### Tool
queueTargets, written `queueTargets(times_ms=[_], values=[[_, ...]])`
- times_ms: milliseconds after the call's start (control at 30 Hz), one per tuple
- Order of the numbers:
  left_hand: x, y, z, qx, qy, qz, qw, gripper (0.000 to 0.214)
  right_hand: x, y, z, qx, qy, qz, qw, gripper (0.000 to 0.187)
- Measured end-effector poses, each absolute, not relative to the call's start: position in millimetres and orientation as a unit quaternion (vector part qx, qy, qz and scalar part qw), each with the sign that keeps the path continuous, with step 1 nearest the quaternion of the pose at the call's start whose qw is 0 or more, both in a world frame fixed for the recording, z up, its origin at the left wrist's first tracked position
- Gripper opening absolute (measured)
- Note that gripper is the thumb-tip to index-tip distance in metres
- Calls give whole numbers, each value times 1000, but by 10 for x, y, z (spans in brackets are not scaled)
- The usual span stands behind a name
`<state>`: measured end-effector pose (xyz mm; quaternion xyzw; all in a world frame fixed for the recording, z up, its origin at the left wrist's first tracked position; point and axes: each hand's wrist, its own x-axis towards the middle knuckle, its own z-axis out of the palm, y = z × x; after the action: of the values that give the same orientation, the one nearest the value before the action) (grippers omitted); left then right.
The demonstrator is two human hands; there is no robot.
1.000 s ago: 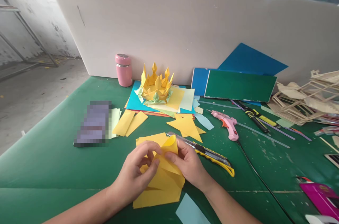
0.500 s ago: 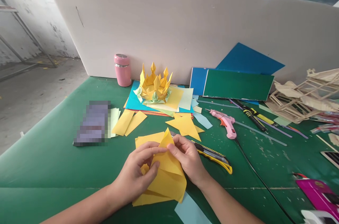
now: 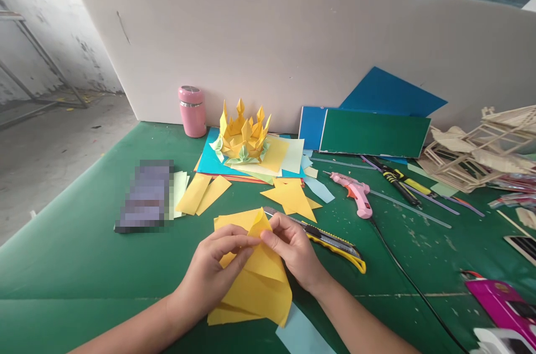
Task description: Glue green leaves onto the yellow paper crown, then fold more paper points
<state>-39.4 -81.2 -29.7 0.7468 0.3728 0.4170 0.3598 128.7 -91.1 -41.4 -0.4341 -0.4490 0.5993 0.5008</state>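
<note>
A yellow sheet of paper [image 3: 268, 281], folded to a point at its top, is between my hands near the table's front. My left hand [image 3: 218, 264] pinches its left side close to the tip with thumb and fingers. On the right edge of that tip, my right hand [image 3: 293, 248] grips the paper between thumb and curled fingers. More yellow paper [image 3: 226, 315] lies under the folded sheet, partly covered by it. Just right of my right hand lies a yellow and black utility knife [image 3: 335, 245], its blade end partly behind my fingers.
A yellow paper crown [image 3: 245, 136] stands on coloured sheets behind my hands. Yellow paper stars [image 3: 291, 197] lie in front of it. To the right are a pink glue gun [image 3: 354, 192] with a cord and a wooden stick model [image 3: 469, 158]. A pink flask [image 3: 192, 114] stands back left.
Both hands still hold the folded yellow sheet. Its pointed tip now sits slightly lower, and my left thumb has moved up closer to the fingertips.
</note>
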Motion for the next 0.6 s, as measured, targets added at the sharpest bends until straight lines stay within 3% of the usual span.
queueTargets(times_ms=[300, 600], values=[[-358, -841, -337, 752, 389, 384, 368, 24, 1281, -856, -388, -458, -472, 526, 540, 37], [-371, -841, -340, 749, 398, 373, 376, 28, 1284, -863, -421, -443, -470, 535, 545, 29]])
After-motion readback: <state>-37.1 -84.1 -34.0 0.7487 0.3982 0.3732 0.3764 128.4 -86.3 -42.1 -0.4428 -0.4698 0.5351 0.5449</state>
